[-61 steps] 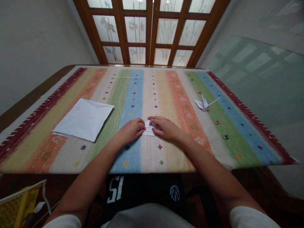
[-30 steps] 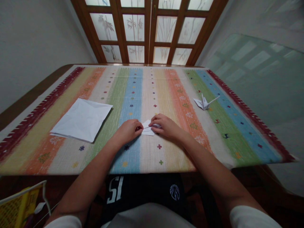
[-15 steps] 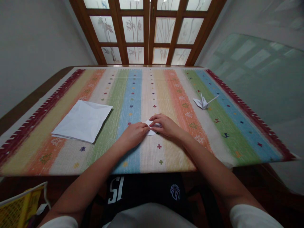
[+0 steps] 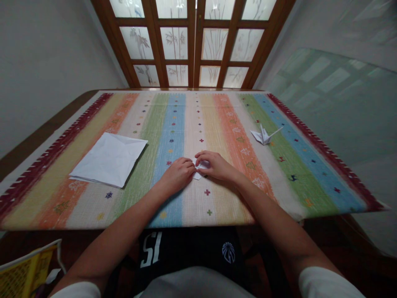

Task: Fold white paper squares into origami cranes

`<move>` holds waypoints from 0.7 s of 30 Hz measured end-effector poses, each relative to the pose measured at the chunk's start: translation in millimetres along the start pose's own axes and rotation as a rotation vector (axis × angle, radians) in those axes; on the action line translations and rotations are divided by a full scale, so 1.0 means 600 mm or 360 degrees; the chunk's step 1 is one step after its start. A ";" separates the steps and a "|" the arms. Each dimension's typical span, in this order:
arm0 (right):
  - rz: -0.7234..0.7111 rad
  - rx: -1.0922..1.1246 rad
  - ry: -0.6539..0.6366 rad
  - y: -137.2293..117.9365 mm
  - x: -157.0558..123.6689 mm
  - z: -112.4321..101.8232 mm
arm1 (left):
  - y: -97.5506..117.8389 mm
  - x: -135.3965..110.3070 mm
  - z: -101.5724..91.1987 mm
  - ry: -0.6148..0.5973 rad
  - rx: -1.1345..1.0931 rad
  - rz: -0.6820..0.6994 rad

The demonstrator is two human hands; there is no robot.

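Note:
A small folded piece of white paper (image 4: 197, 176) lies on the striped tablecloth in front of me, mostly covered by my fingers. My left hand (image 4: 180, 173) rests on its left side, fingers bent together and pressing on it. From the right, my right hand (image 4: 214, 164) pinches the same paper between thumb and fingers. The two hands nearly meet over it, so its exact shape is hidden. Farther off to the right stands a white paper crane (image 4: 263, 135). To the left lies a stack of square white paper sheets (image 4: 108, 159), slightly creased.
The striped tablecloth (image 4: 211, 207) covers the table, its front edge close to my lap. Below left is a yellow basket (image 4: 27, 269) with a white handle. Wooden doors with glass panes (image 4: 194, 45) stand behind the table, and a pale glass panel leans at right.
My left fingers have shifted slightly over the folded paper, and less of its top shows between the hands. The crane and sheet stack stay in place; the view has tilted a little.

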State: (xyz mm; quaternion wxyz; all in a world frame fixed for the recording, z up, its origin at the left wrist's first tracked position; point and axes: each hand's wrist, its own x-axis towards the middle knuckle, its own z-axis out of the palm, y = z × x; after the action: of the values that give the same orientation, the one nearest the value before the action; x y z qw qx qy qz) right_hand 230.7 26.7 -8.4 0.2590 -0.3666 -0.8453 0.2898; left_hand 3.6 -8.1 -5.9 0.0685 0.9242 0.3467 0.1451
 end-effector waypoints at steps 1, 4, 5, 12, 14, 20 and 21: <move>0.0013 0.0037 -0.0017 0.000 0.000 -0.001 | -0.002 0.000 0.002 0.0006 -0.0043 0.0008; 0.0079 0.0164 -0.0073 0.000 -0.003 -0.007 | -0.004 -0.002 0.005 0.0018 -0.0130 -0.0050; 0.0109 0.0222 -0.0080 0.000 -0.003 -0.009 | -0.003 -0.003 0.005 0.0021 -0.0132 -0.0069; 0.0348 0.0666 -0.0053 0.017 -0.001 -0.024 | -0.002 -0.007 -0.006 0.0061 -0.0098 -0.0072; 0.0479 0.0900 -0.0015 0.022 0.000 -0.027 | -0.004 -0.008 -0.007 0.0084 -0.0149 -0.0095; 0.0653 0.1478 0.0118 0.027 -0.004 -0.032 | -0.003 -0.009 -0.013 0.0216 -0.0431 -0.0205; 0.0585 0.1421 0.0140 0.026 -0.004 -0.031 | -0.002 -0.010 -0.016 0.0258 -0.0484 -0.0232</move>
State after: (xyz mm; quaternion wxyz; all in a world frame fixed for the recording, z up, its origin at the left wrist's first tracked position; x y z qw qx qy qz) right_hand 252.0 39.3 -6.6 0.3711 -0.3747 -0.5478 0.6494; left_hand -4.3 -10.8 1.6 0.1896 0.8609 0.3913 0.2643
